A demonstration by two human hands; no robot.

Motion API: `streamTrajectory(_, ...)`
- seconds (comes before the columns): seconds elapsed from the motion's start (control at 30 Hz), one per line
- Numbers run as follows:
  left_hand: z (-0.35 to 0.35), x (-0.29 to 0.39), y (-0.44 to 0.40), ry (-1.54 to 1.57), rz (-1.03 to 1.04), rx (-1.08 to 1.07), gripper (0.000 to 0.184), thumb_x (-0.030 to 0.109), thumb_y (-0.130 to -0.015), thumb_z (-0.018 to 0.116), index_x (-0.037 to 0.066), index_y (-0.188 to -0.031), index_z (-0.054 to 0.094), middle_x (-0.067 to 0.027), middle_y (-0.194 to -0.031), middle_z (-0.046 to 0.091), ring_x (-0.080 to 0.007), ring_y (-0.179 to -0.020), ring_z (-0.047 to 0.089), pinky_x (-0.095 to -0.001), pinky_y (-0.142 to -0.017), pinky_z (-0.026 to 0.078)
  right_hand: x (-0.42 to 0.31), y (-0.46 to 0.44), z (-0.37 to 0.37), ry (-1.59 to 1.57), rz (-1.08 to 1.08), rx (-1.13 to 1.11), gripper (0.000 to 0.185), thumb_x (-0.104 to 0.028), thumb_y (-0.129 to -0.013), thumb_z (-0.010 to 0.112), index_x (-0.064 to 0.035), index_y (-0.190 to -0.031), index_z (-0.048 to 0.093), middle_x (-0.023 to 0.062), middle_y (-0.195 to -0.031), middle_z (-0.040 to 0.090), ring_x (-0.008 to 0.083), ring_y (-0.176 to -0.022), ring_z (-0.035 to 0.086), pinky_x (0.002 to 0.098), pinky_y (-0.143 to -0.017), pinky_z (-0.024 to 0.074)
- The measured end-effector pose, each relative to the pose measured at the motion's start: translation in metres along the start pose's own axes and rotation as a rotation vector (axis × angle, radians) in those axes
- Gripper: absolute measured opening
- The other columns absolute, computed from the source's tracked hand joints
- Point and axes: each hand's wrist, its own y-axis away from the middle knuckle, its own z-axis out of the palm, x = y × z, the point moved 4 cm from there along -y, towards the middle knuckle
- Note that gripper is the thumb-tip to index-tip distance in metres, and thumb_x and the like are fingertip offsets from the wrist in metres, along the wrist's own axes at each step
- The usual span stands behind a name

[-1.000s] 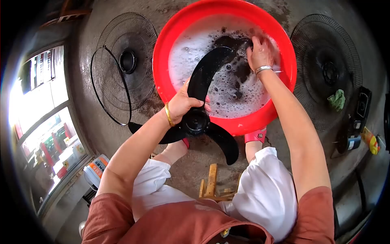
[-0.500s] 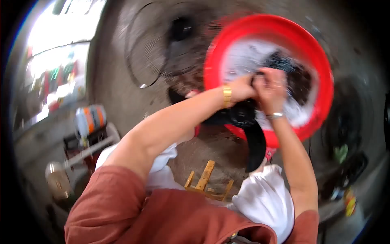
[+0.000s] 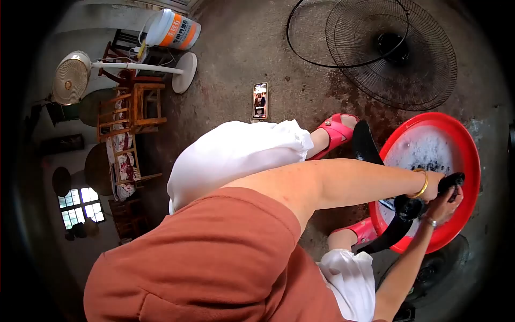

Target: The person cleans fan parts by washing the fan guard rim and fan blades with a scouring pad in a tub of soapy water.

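A black three-bladed fan blade [image 3: 397, 229] lies across the near rim of a red basin [image 3: 468, 145] with foamy water [image 3: 424, 147]. One blade points up past the rim and another down outside it. My left hand [image 3: 433, 185], below a gold bracelet, is closed on the fan blade near its hub, partly hidden. My right hand [image 3: 445, 205], with a silver bracelet, is pressed against a dark piece at the blade over the foam; whether that piece is the blade or a cloth is unclear.
A wire fan grille [image 3: 365, 59] and a thin black ring [image 3: 292, 40] lie on the concrete floor. A phone [image 3: 260, 101] rests nearby. A standing fan [image 3: 185, 72], a white bucket [image 3: 174, 29] and wooden chairs [image 3: 147, 107] are at the upper left. Another grille [image 3: 442, 265] lies behind the basin.
The view has swung left, so the basin now appears at the right. My right hand has come out of the foam to the fan blade beside my left hand.
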Motion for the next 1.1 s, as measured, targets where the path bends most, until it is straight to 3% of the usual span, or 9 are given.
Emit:
streamTrajectory(0.2, 0.01, -0.017, -0.017, -0.174, 0.214, 0.07, 0.047, 0.007, -0.07, 0.065, 0.006, -0.115, 0.054, -0.0192, -0.095, 0.067, -0.031, -0.09, 0.066, -0.0392, -0.071, 0.052, 0.155, -0.051, 0.02, 0.233, 0.138, -0.046, 0.038, -0.033, -0.092, 0.056, -0.0013, -0.111, 0.061, 0.0177, -0.107, 0.065, 0.0352, -0.102, 0.057, 0.044, -0.09, 0.0432)
streamTrajectory(0.37, -0.005, 0.009, -0.014, -0.008, -0.11, -0.03, 0.031, 0.013, -0.083, 0.055, 0.004, -0.113, 0.058, -0.0134, -0.075, 0.068, -0.0249, -0.067, 0.068, -0.036, -0.061, 0.053, 0.171, 0.017, 0.042, 0.696, 0.054, -0.351, 0.046, -0.017, -0.081, 0.061, -0.0053, -0.125, 0.052, 0.0231, -0.114, 0.06, 0.0407, -0.108, 0.052, 0.047, -0.09, 0.0434)
streamTrajectory(0.47, -0.004, 0.0, -0.046, -0.114, -0.275, -0.053, 0.026, 0.012, -0.09, 0.048, 0.0, -0.107, 0.063, -0.0153, -0.07, 0.067, -0.0224, -0.055, 0.066, -0.0372, -0.055, 0.054, 0.187, 0.035, 0.058, 0.371, 0.096, -0.782, 0.05, -0.004, -0.072, 0.06, -0.0037, -0.122, 0.055, 0.0232, -0.109, 0.063, 0.043, -0.105, 0.056, 0.0414, -0.094, 0.0434)
streamTrajectory(0.6, -0.006, -0.013, -0.065, 0.172, -0.355, -0.021, 0.018, 0.002, -0.083, 0.055, -0.005, -0.092, 0.068, -0.016, -0.069, 0.067, -0.0269, -0.056, 0.066, -0.0386, -0.051, 0.054, 0.161, 0.01, 0.021, -0.578, 0.372, -0.581, 0.025, -0.013, -0.088, 0.064, -0.0031, -0.111, 0.059, 0.0039, -0.101, 0.061, 0.0132, -0.089, 0.055, 0.0278, -0.084, 0.0456)
streamTrajectory(0.7, 0.001, -0.014, -0.084, -0.16, 0.011, -0.01, 0.029, 0.009, -0.083, 0.053, 0.002, -0.11, 0.063, -0.0188, -0.091, 0.069, -0.0328, -0.085, 0.068, -0.0415, -0.071, 0.056, 0.028, -0.011, -0.026, -0.262, 0.146, -0.342, 0.03, -0.018, -0.09, 0.062, -0.0008, -0.115, 0.06, 0.0081, -0.105, 0.064, 0.0192, -0.097, 0.057, 0.0317, -0.089, 0.0444)
streamTrajectory(0.8, 0.022, -0.004, -0.08, -0.175, 0.071, -0.002, 0.055, 0.005, -0.077, 0.058, 0.008, -0.131, 0.05, -0.0206, -0.118, 0.061, -0.0306, -0.111, 0.059, -0.0381, -0.086, 0.051, -0.021, -0.004, -0.016, -0.213, -0.125, -0.169, 0.029, -0.018, -0.094, 0.057, -0.0026, -0.118, 0.061, 0.0124, -0.117, 0.061, 0.0229, -0.106, 0.056, 0.034, -0.095, 0.0415)
streamTrajectory(0.93, 0.026, 0.005, -0.042, 0.044, -0.185, -0.26, 0.071, -0.014, -0.074, 0.049, 0.012, -0.139, 0.038, -0.019, -0.109, 0.063, -0.0324, -0.079, 0.068, -0.0383, -0.051, 0.055, 0.049, -0.047, -0.009, 0.273, -0.221, 0.085, 0.025, -0.024, -0.094, 0.053, -0.0119, -0.111, 0.068, 0.0064, -0.108, 0.068, 0.028, -0.095, 0.057, 0.0389, -0.09, 0.0422)
streamTrajectory(1.03, 0.036, 0.008, -0.044, 0.003, -0.115, -0.256, 0.067, -0.008, -0.074, 0.055, 0.011, -0.136, 0.042, -0.0182, -0.103, 0.064, -0.03, -0.075, 0.068, -0.0374, -0.049, 0.054, 0.115, -0.078, -0.022, 0.359, -0.153, 0.096, 0.027, -0.027, -0.094, 0.055, -0.0105, -0.111, 0.067, 0.0107, -0.109, 0.067, 0.0288, -0.096, 0.057, 0.0418, -0.087, 0.0443)
streamTrajectory(1.1, 0.023, 0.026, -0.028, 0.076, 0.042, -0.093, 0.058, 0.01, -0.069, 0.07, 0.009, -0.125, 0.054, -0.0166, -0.101, 0.066, -0.0252, -0.084, 0.067, -0.0381, -0.064, 0.055, 0.083, -0.061, -0.014, 0.265, -0.234, 0.046, 0.029, -0.026, -0.092, 0.057, -0.008, -0.113, 0.065, 0.0127, -0.108, 0.066, 0.0296, -0.098, 0.057, 0.0427, -0.088, 0.0447)
